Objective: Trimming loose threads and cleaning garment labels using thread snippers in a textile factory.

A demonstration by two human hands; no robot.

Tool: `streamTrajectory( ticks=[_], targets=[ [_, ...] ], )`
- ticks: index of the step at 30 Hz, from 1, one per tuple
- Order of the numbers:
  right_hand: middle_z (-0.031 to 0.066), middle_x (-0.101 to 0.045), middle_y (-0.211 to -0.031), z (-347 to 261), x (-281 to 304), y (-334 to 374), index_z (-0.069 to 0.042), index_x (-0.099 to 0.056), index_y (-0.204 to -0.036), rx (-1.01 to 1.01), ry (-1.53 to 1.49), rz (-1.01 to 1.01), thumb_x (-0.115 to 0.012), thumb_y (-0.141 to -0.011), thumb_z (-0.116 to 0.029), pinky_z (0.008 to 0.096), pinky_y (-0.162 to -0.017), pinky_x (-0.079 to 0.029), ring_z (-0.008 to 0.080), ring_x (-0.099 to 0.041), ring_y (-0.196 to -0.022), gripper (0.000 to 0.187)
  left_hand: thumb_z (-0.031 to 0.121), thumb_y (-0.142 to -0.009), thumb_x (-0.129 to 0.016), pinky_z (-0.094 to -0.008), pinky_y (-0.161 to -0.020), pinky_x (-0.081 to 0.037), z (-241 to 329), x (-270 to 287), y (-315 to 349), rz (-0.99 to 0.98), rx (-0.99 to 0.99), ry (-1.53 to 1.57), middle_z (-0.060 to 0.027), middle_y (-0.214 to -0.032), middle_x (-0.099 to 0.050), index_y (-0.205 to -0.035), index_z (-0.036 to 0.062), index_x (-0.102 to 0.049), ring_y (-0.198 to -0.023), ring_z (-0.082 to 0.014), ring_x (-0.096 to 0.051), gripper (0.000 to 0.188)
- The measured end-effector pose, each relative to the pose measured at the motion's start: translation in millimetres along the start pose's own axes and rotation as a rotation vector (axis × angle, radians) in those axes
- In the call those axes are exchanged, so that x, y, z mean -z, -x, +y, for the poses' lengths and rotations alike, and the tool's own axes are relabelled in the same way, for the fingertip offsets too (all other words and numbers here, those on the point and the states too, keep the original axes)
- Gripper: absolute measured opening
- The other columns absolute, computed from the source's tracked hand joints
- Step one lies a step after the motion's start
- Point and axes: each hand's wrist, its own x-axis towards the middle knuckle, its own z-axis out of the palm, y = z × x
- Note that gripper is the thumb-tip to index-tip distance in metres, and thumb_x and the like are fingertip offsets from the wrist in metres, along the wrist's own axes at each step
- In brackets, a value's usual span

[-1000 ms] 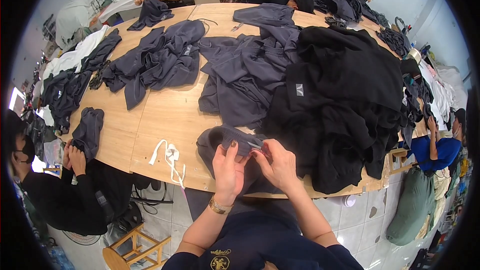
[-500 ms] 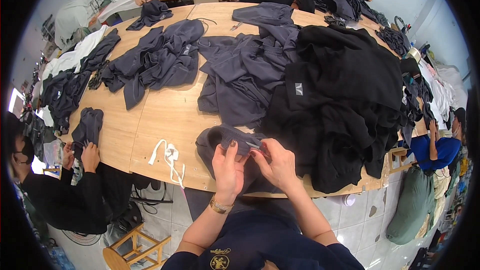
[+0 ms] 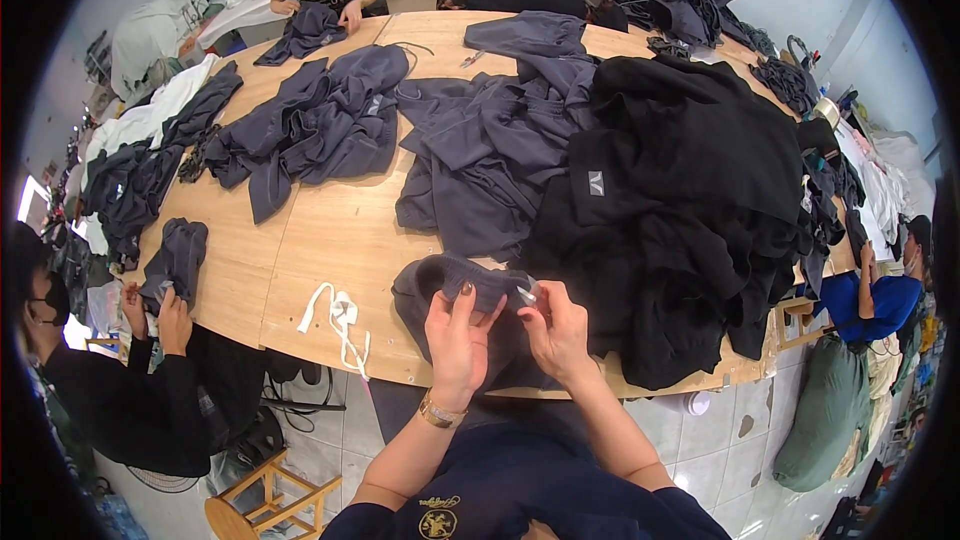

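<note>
A dark grey garment (image 3: 415, 290) with a gathered, ribbed edge lies at the table's near edge, its lower part hanging toward me. My left hand (image 3: 460, 335) is closed on the ribbed edge, thumb on top and fingers beneath. My right hand (image 3: 556, 332) is closed round small thread snips (image 3: 526, 294); their pale metal tips show beside the fabric, while the handle is hidden in my fingers. Just beyond lies a heap of grey garments (image 3: 485, 150). To the right is a large pile of black garments (image 3: 690, 180), one with a light label patch.
White cord (image 3: 343, 310) lies left of my hands on the wooden table (image 3: 320, 240). Another grey heap (image 3: 320, 120) sits farther left. Co-workers handle garments at the left, the far side and the right. A wooden stool (image 3: 270, 495) stands on the floor at lower left.
My right hand has shifted slightly right, and the metal tips have moved right along the fabric edge. My left hand keeps its hold. Co-workers' hands at left and far side have moved.
</note>
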Motion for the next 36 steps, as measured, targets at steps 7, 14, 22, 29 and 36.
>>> streamTrajectory(
  ticks=[7,14,22,29,36],
  targets=[
    [0.0108,-0.057,-0.066,-1.7,-1.8,-1.9,-0.004,-0.055,-0.083,0.049,0.191,-0.06,-0.063,-0.081,-0.019,0.0336,-0.047,-0.043,0.0283,-0.057,-0.053,0.017,0.015,-0.093,-0.049,-0.0335,-0.08,-0.051,-0.5,2.7,0.0,-0.004,-0.002,0.013,-0.0079,-0.102,-0.06,-0.105,0.0055,-0.048,-0.092,-0.0168,-0.06,0.015],
    [0.0076,-0.057,-0.065,-1.1,-1.9,-4.8,-0.006,-0.053,-0.083,0.106,0.279,-0.095,-0.06,-0.083,-0.029,0.0316,-0.045,-0.042,0.0253,-0.057,-0.052,0.024,0.014,-0.093,-0.049,-0.0316,-0.079,-0.05,0.2,-1.9,2.4,0.011,-0.023,-0.005,-0.0065,-0.1,-0.06,-0.103,0.0058,-0.048,-0.089,-0.0163,-0.061,0.014],
    [0.0093,-0.058,-0.067,-3.6,0.1,-7.3,-0.005,-0.055,-0.083,0.088,0.29,-0.101,-0.063,-0.08,-0.028,0.0335,-0.047,-0.042,0.0279,-0.057,-0.054,0.024,0.014,-0.092,-0.051,-0.0293,-0.076,-0.051,-2.7,-1.9,1.3,0.011,-0.062,-0.02,-0.0056,-0.097,-0.061,-0.101,0.006,-0.048,-0.087,-0.0149,-0.061,0.012],
    [0.0062,-0.056,-0.064,0.8,0.5,-4.0,-0.007,-0.053,-0.082,0.169,0.293,-0.107,-0.061,-0.082,-0.031,0.0314,-0.045,-0.041,0.0245,-0.056,-0.05,0.025,0.014,-0.092,-0.051,-0.0307,-0.077,-0.051,-2.5,0.0,0.9,0.011,-0.058,-0.014,-0.0057,-0.096,-0.061,-0.101,0.0067,-0.049,-0.086,-0.0152,-0.061,0.012],
    [0.0047,-0.056,-0.062,2.7,-1.7,-5.9,-0.009,-0.053,-0.079,0.171,0.421,-0.045,-0.06,-0.082,-0.034,0.0305,-0.044,-0.039,0.0223,-0.054,-0.048,0.027,0.014,-0.092,-0.051,-0.0303,-0.077,-0.051,-1.9,-2.9,3.0,0.022,-0.058,-0.011,-0.006,-0.096,-0.061,-0.1,0.0065,-0.048,-0.086,-0.0151,-0.061,0.011]
  ],
)
